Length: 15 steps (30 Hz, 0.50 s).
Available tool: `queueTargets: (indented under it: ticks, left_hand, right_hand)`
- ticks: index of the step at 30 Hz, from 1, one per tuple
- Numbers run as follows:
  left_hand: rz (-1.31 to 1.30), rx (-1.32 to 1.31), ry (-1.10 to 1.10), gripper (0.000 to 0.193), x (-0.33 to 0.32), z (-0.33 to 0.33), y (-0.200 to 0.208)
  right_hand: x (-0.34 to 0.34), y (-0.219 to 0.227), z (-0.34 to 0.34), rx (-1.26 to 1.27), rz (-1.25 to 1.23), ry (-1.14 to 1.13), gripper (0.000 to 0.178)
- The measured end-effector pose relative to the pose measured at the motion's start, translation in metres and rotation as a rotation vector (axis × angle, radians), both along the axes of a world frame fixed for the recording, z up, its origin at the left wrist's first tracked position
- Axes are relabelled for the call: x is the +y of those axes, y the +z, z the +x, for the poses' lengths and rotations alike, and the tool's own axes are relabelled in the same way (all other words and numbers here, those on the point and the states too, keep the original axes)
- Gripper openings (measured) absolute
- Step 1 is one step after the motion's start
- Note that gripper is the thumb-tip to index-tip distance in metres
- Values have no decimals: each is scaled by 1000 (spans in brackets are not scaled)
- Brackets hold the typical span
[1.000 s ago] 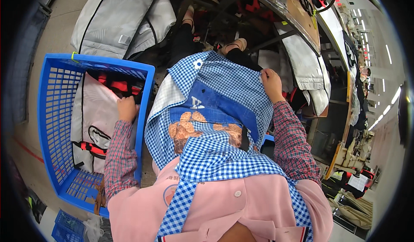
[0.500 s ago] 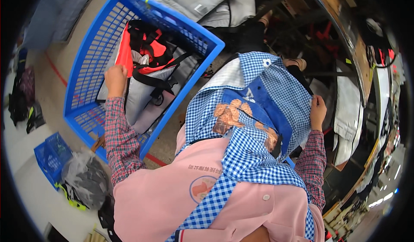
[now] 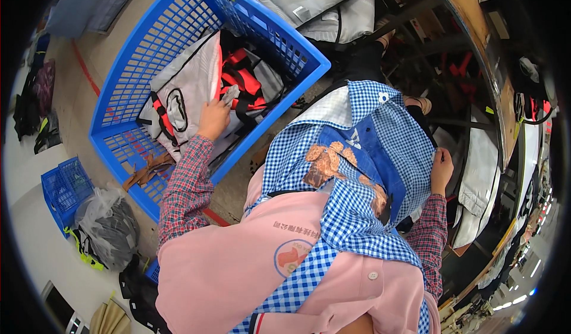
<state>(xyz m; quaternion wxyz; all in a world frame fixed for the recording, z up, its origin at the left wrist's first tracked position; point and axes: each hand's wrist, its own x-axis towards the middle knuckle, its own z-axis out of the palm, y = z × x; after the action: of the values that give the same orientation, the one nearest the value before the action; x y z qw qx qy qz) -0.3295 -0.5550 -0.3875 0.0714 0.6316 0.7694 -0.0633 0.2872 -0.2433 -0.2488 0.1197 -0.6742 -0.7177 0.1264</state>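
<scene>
While you lean over it, the big blue plastic crate [image 3: 137,66] takes up the upper left of the view, standing on the floor [image 3: 71,90] just beside your left knee, its lattice walls open at the top. Inside it lies a grey bag [image 3: 190,90] with black trim, tilted against the near wall, and red and black straps [image 3: 244,87] are heaped just behind it toward the crate's far side. Across your lap spreads a blue checked apron [image 3: 369,149] with a solid blue pocket and a brown print. Beyond the crate's far corner more pale grey bags [image 3: 309,7] lie stacked. A smaller blue crate [image 3: 62,185] sits well apart at the lower left, next to a grey plastic sack [image 3: 107,221]. Your left hand [image 3: 213,118] reaches down into the big crate, and its grip rests on the grey bag's edge, fingers curled against the fabric. Your right hand [image 3: 441,166] is at the apron's right edge, its grip pinching the checked cloth between thumb and fingers.
</scene>
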Motion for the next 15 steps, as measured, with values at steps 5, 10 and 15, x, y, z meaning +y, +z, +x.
queueTargets:
  ticks: [5, 10, 15]
  left_hand:
    - [386, 29, 173, 15, 12, -61, 42]
    - [689, 31, 246, 22, 27, -119, 176]
    - [983, -88, 267, 15, -21, -126, 340]
  right_hand:
    - [4, 0, 1, -66, 26, 59, 28]
    - [15, 18, -25, -61, -39, 188, 25]
    - [30, 61, -146, 330, -85, 513, 22]
